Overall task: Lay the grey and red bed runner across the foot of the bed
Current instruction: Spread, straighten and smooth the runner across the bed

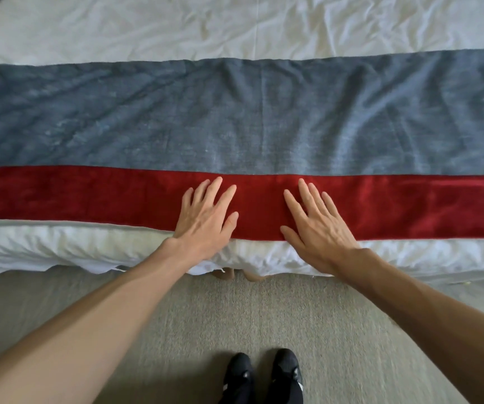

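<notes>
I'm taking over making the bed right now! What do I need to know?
The left hand is open, fingers flat on the red band of the bed runner.
The right hand is open and flat on the same band, apart from the left.
The runner lies across the foot of the bed, with the grey part farther away and the red part nearest you.
Done: runner spread out.
Left: probably smooth the grey creases and check both ends, which run out of view.

Bed runner [235,118]: wide grey band, narrower red band along near edge; spread flat across white bed [147,30] foot, slightly wrinkled, ends beyond view.
</notes>
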`<state>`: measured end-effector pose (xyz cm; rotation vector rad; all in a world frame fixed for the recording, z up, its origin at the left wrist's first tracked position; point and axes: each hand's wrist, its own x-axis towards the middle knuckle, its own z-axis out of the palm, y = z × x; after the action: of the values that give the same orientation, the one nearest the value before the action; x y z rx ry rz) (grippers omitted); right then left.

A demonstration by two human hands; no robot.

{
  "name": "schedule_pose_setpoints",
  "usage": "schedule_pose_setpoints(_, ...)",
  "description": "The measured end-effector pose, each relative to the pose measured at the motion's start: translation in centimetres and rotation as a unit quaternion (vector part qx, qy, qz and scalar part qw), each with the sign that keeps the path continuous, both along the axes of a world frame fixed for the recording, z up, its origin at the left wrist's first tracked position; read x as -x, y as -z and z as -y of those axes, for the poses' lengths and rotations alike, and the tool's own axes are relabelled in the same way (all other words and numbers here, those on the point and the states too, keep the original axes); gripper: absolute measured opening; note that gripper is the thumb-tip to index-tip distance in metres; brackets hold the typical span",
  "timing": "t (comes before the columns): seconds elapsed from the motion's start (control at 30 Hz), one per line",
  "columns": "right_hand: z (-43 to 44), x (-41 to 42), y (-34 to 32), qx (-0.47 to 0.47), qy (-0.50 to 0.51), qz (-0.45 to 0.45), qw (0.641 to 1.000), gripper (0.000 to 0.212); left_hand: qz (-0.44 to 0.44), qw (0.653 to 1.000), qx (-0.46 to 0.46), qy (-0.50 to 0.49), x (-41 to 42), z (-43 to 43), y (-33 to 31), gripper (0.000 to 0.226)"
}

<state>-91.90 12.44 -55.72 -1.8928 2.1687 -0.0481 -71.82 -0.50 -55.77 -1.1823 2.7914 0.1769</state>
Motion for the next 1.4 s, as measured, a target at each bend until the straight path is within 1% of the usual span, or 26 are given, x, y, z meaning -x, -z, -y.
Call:
schedule_pose_setpoints(0.13,3.0,-1.9,-1.0,0.017,-0.017,0.012,1.0,0.068,-0.01,1.0,0.016,-0.014,-2.4,2.1,-1.2,0.056)
schedule_pose_setpoints(0.4,9.5,-7.5,-2.1,0.038,-0.017,-0.015,0.999,0.061,-0.049,0.998,0.017,-0.031,-9.2,8.1,-2.6,0.046)
schedule_pose_setpoints(0.5,12.5,-10.2,-2.6,0.043,-0.016,-0.02,0.999,0.06,-0.051,0.998,0.013,-0.031,-11.9,10.5,-3.2,0.046)
schedule_pose_setpoints(0.63,16.8,-13.9,-3.4,0.061,-0.021,-0.005,0.998,0.058,-0.052,0.998,0.012,-0.04,-15.1,13.3,-4.3,0.049)
schedule_pose_setpoints(0.8,22.0,-16.4,-3.7,0.083,-0.017,0.015,0.996,0.055,-0.048,0.998,0.02,-0.046,-17.3,17.5,-4.7,0.046)
schedule_pose_setpoints(0.93,25.3,-15.9,-3.6,0.09,-0.019,0.023,0.995,0.055,-0.051,0.997,0.018,-0.051,-16.4,20.8,-4.6,0.047)
schedule_pose_setpoints(1.1,29.5,-13.4,-3.1,0.085,-0.019,0.01,0.996,0.056,-0.06,0.997,0.016,-0.034,-13.9,25.3,-3.8,0.044)
schedule_pose_setpoints(1.27,33.0,-10.4,-1.7,0.034,-0.046,-0.032,0.998,0.065,-0.033,0.999,0.011,-0.035,-11.7,29.7,-3.0,0.048)
schedule_pose_setpoints(1.4,36.0,-8.5,-0.8,0.001,-0.034,-0.055,0.998,0.069,-0.017,0.999,-0.004,-0.034,-10.6,33.2,-2.2,0.053)
